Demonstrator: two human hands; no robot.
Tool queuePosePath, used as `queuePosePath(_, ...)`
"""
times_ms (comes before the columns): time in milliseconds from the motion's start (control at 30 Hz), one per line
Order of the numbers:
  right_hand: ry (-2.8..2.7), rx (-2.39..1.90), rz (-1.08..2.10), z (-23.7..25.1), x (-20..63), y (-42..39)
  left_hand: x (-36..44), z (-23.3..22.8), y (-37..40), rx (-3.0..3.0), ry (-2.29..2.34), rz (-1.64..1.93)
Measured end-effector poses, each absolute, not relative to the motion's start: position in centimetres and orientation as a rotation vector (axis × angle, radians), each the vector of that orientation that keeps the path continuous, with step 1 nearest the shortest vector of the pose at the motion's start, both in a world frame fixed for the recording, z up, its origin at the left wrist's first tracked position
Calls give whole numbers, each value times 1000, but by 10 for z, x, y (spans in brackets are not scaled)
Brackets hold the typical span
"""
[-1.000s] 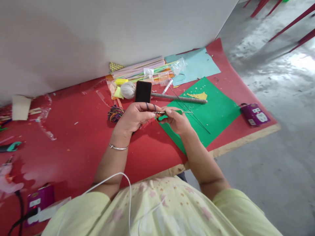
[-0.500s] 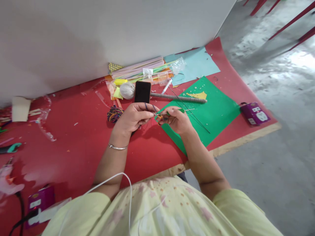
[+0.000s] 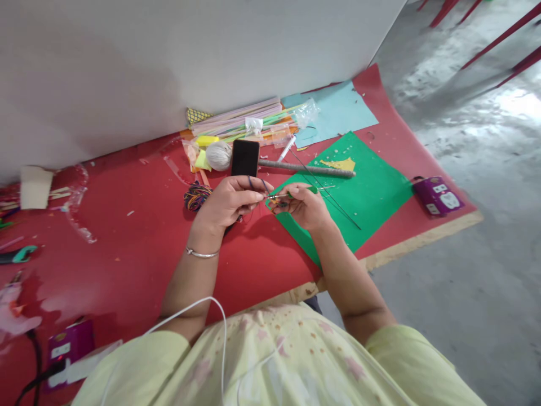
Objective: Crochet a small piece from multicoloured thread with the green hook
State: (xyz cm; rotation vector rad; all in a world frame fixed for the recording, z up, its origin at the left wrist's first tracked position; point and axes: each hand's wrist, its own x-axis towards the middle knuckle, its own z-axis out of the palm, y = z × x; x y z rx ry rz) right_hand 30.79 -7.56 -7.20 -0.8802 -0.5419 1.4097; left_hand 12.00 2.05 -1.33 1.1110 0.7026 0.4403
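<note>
My right hand [image 3: 306,206] is closed around a crochet hook [image 3: 311,190] with a green handle, its thin metal shaft pointing left. My left hand [image 3: 230,203] pinches dark yarn [image 3: 265,185], which loops over its index finger and meets the hook's shaft between the hands. A small piece of dark and orange work hangs by my right fingers, partly hidden by them. Just left of my left hand lies a ball of multicoloured yarn [image 3: 198,196]. Behind the hands, a smartphone [image 3: 245,158] with a black screen rests beside a ball of whitish yarn [image 3: 218,155].
A green sheet [image 3: 372,192] lies under a grey rod [image 3: 313,168] and thin dark wires. Coloured sticks [image 3: 240,115] and a light-blue sheet [image 3: 338,113] line the wall. Purple power boxes [image 3: 438,195] sit at the right edge and lower left. A glue gun [image 3: 14,310] lies left.
Both hands stay in nearly the same place. The hook and yarn between them have shifted only very slightly.
</note>
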Motion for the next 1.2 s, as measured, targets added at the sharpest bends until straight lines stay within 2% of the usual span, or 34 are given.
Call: queuePosePath(1200,-684,-1010,1124,-69,301,-81,120,-14,19,1139,776,496)
